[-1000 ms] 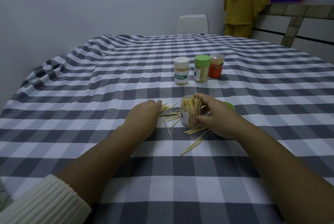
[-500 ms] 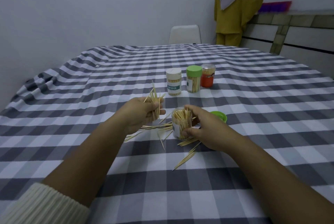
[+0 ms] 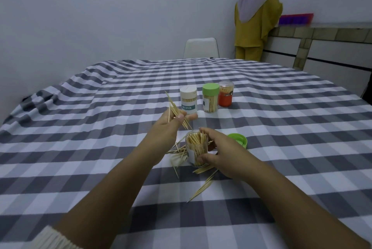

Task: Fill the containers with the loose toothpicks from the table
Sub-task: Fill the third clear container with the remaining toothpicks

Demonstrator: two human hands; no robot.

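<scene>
- A table under a grey-and-white checked tablecloth (image 3: 84, 148) fills the view, with a pale wall behind it.
- The left hand (image 3: 168, 126) is raised above the cloth, thumb and fingers pinching a bundle of toothpicks (image 3: 177, 111) that slants down and to the right, its lower tips close above the open jar.
- The right hand (image 3: 220, 149) is curled round a clear open toothpick jar (image 3: 196, 149), thumb low on the front, fingers behind it; the jar stands on the cloth, tilted a little, and is nearly full of toothpicks.
- Loose toothpicks (image 3: 201, 187) lie scattered on the cloth round the jar's base, some to its left under the left wrist, others fanning out in front toward the camera.
- A green lid (image 3: 238, 139) lies on the cloth just right of the right hand.
- Farther back three closed containers stand in a row: a white-capped container (image 3: 188, 102), a green-capped container (image 3: 210, 100) and an orange container with a clear cap (image 3: 225, 95).
- Beyond the table's far edge is a white chair back (image 3: 200, 48).
- At the right a person in yellow clothes (image 3: 257, 23) stands by a tiled counter (image 3: 322, 33).
</scene>
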